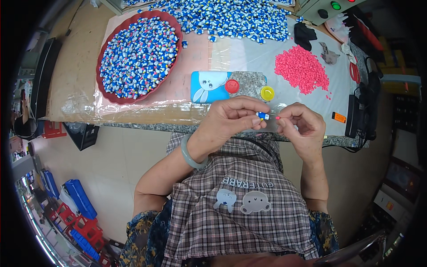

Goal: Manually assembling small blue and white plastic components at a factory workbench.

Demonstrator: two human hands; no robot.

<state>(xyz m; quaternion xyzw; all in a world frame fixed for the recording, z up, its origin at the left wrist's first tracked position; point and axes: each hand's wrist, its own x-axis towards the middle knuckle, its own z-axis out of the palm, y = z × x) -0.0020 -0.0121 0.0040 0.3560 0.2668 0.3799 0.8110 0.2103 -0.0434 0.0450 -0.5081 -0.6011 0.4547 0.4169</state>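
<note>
Between the thumb and fingers of my left hand (229,119) is a small blue-and-white plastic piece (263,116) with a bit of yellow on it. My right hand (302,127) pinches a tiny pink piece (278,118) by its fingertips, a short gap away from the blue-and-white one. Both hands are above the table's front edge. Just beyond them lie a red round lid (231,86) and a yellow round lid (267,93), beside a blue case with a rabbit picture (211,86). A heap of pink pieces (300,69) lies beyond my right hand.
A dark red scalloped tray (177,54) full of blue-and-white pieces stands at the left. More such pieces (240,20) are heaped at the back. Black cloth (304,35), an orange-labelled item (339,117) and a black power strip (352,116) with cables are at the right.
</note>
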